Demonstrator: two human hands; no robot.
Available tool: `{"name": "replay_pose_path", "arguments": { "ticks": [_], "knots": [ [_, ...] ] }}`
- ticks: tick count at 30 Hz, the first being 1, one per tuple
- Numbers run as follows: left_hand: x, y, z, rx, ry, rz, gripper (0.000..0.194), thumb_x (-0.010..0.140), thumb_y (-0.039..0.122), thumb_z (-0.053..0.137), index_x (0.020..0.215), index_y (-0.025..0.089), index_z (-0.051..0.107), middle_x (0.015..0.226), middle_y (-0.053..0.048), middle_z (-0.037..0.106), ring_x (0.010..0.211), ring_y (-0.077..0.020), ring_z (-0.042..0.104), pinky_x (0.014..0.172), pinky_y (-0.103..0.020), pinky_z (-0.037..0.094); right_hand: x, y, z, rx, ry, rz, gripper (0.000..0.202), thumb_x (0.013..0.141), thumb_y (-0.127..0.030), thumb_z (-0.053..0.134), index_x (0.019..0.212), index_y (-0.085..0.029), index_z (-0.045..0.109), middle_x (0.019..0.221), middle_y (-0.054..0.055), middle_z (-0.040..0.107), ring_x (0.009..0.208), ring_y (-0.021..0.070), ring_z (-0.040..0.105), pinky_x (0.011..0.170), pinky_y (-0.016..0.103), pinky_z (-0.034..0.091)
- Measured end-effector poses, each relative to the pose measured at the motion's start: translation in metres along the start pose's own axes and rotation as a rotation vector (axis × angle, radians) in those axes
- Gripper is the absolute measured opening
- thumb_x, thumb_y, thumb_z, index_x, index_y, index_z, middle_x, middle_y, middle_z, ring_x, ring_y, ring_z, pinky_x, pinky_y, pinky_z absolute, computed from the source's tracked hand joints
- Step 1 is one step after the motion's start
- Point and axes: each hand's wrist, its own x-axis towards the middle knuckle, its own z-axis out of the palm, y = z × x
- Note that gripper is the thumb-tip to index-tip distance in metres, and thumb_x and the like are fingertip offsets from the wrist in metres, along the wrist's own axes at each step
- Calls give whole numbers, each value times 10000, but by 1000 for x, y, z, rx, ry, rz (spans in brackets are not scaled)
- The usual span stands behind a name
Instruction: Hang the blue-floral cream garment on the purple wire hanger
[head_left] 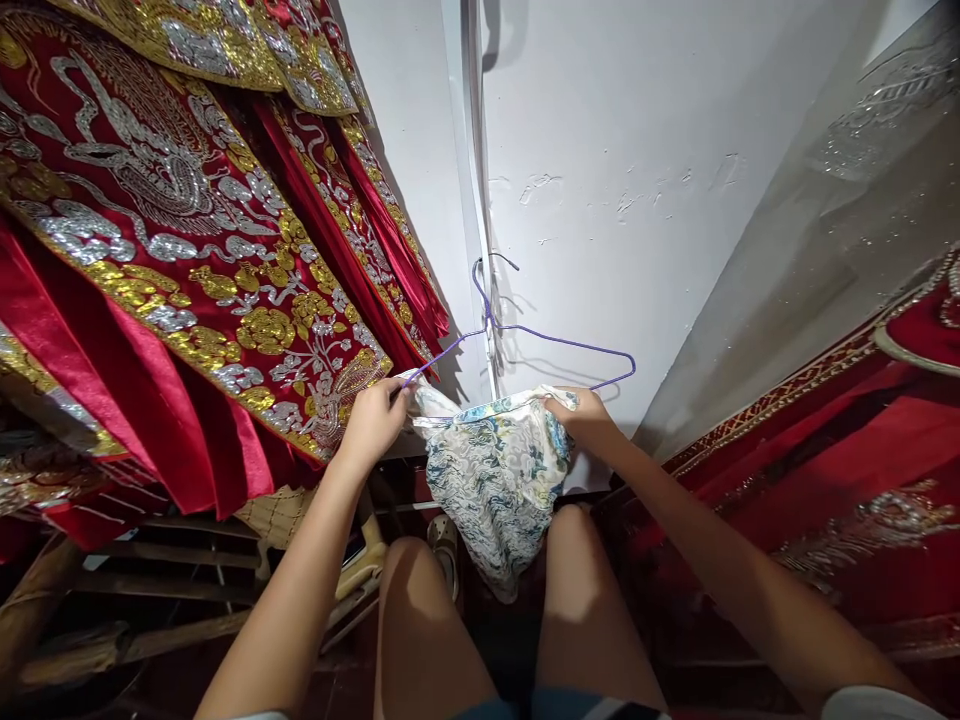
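Observation:
A white garment [491, 480] with a blue, green and yellow floral print hangs between my two hands, its gathered body drooping over my knees. My left hand [377, 422] is closed on the garment's left upper edge, right at the left end of a purple wire hanger [489, 318]. On the other side, my right hand [589, 418] pinches the garment's right upper corner. The hanger's right end sticks out bare above and beyond that hand. Its hook points up, in front of the wall. The hanger's lower bar is partly hidden by the cloth.
Red embroidered costumes [262, 330] with gold and silver sequins hang close on the left. Bamboo furniture [150, 640] stands below them. Ahead is a white wall [600, 150] with a vertical pole. Red beaded fabric [847, 470] lies behind a clear panel on the right. A clog [444, 550] shows on the floor.

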Motion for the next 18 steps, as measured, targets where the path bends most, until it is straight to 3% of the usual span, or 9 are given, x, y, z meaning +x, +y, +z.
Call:
{"name": "replay_pose_path", "arguments": {
  "ticks": [5,9,11,15,18],
  "knots": [
    [-8,-5,-24,116,-130,-121,391,772,226,557,1092,140,765,1076,-139,769,1044,-355,692,886,-367,489,3,-2,-7,-90,57,-30,299,830,-409,550,621,-220,450,610,-32,435,639,149,391,594,274,285],
    [-13,13,-37,34,15,-49,475,748,185,534,1178,155,733,1030,-86,768,931,-301,698,845,-337,500,2,-5,0,-75,14,21,325,818,-435,568,605,-223,444,587,-28,441,617,149,382,582,278,292],
    [-8,23,-35,-16,91,53,460,795,227,528,1211,156,709,1075,-81,751,941,-289,672,880,-354,494,-2,-10,7,-24,-25,56,338,815,-469,585,617,-224,461,591,-20,462,611,155,392,577,283,309],
    [13,28,-15,-51,113,240,352,937,360,455,1103,157,689,1099,-106,717,1029,-291,599,940,-397,446,-17,-17,11,55,-49,14,280,839,-461,574,717,-210,596,641,3,532,626,172,439,583,289,355],
    [24,22,0,-114,93,290,335,985,347,375,958,169,656,946,-91,705,911,-253,580,864,-357,443,-28,-16,-4,-8,16,-115,300,851,-365,539,1060,-222,701,651,-23,519,606,164,433,589,279,370]
  ]
}}
